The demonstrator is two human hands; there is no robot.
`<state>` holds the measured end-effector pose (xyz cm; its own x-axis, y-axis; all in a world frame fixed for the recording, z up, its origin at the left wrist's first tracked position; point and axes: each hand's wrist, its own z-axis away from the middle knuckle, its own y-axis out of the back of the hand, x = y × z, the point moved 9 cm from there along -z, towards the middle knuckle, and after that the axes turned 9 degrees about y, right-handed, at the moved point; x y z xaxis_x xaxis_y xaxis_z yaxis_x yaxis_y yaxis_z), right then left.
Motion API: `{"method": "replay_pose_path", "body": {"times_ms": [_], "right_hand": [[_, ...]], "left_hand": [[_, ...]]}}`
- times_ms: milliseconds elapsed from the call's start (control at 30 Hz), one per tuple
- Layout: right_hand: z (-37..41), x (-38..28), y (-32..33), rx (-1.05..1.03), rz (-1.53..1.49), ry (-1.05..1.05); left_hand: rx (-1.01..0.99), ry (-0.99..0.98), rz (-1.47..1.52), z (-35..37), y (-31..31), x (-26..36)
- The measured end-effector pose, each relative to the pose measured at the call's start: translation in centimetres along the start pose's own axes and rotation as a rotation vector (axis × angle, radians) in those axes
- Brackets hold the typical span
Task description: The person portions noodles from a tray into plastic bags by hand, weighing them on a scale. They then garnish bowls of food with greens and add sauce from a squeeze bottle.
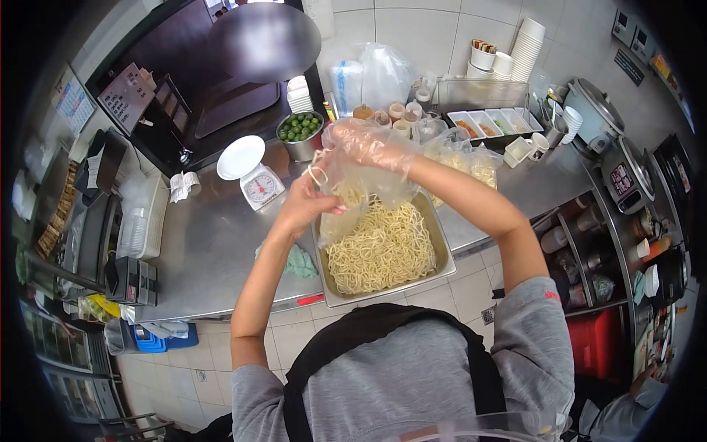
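A deep metal tray point(447, 258) of cooked noodles point(381, 254) sits at the counter's front edge, before my body. Over its back left corner hangs a clear plastic bag point(340, 227) with some noodles inside. My left hand point(300, 206) pinches the left side of this bag between thumb and fingers. My right hand point(372, 151) wears a loose clear plastic glove and is above the bag's mouth. A few pale strands show near its fingertips, but the plastic blurs what the fingers hold.
A white dial scale point(261, 187) and a bowl of green limes point(300, 128) stand left of the bag. Filled bags point(482, 171) lie to the right, before a topping container point(495, 123). A green cloth point(298, 262) lies beside the tray. Another person point(626, 405) is at lower right.
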<state>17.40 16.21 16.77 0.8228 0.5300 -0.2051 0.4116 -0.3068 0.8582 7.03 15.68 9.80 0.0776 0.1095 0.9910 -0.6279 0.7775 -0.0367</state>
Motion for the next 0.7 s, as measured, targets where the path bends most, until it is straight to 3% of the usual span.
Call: {"method": "replay_pose_path", "body": {"times_ms": [67,100,200,300,400,433,533,567,667,700], "right_hand": [[-0.6,1.7,-0.3,0.155,-0.159,0.069],[-1.8,-0.7,2.3,0.019,-0.125,-0.013],[-2.3,-1.1,6.1,0.174,-0.716,-0.171],[-3.1,-1.5,9.1,0.250,-0.695,-0.118],[-3.4,-2.1,6.2,0.068,-0.534,-0.178],[-3.3,-3.7,5.3,-0.075,-0.225,-0.048],[-2.2,-4.7,3.8,-0.136,-0.045,0.060],[-2.4,-4.5,4.6,-0.058,-0.094,0.164],[-0.5,-4.7,10.8,0.275,-0.350,-0.109],[0.3,-4.7,11.6,0.325,-0.358,-0.073]], "left_hand": [[-0.015,0.058,0.003,-0.5,0.4,-1.5],[-0.035,0.102,0.014,-0.7,0.6,-2.3],[-0.007,0.146,0.075,-0.9,1.4,-3.3],[0.058,0.119,0.107,-0.8,2.4,-3.1],[0.054,0.096,0.142,-1.0,3.0,-2.5],[0.061,0.091,0.161,-0.9,3.2,-2.1],[0.050,0.055,0.163,-0.1,3.6,0.4],[0.079,0.037,0.151,0.2,4.2,1.2],[0.103,-0.054,0.087,0.4,7.4,4.1],[0.112,-0.103,0.086,0.4,8.8,5.4]]}}
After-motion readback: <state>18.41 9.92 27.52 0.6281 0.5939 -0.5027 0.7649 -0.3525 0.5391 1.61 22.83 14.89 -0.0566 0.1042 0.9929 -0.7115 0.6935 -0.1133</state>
